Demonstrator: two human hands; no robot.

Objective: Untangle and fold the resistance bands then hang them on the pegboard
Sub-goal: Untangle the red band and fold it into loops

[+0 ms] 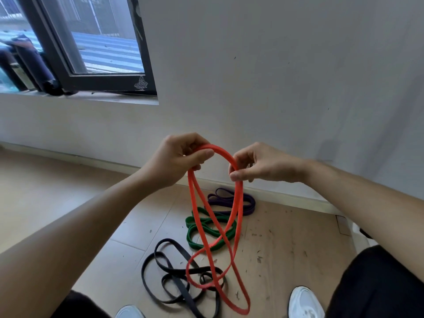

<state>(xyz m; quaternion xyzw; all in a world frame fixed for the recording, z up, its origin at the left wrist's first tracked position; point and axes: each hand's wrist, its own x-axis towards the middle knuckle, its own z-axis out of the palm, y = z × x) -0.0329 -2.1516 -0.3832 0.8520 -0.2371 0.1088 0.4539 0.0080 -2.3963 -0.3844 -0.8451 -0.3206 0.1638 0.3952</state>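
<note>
I hold an orange-red resistance band [238, 203] up in front of me with both hands. My left hand [181, 157] grips its top left part, and my right hand [259, 164] pinches it a little lower on the right. The band arcs between the hands, and its strands hang down, cross each other and reach the floor. Below it on the floor lie a black band [169, 269] in tangled loops, a green band [195, 228] and a purple band [229, 198] by the wall. No pegboard is in view.
A pale wall [286, 76] stands straight ahead with a dark-framed window [75, 51] at the upper left. The floor [57, 191] is light tile, scuffed on the right. My white shoes [305, 301] show at the bottom edge.
</note>
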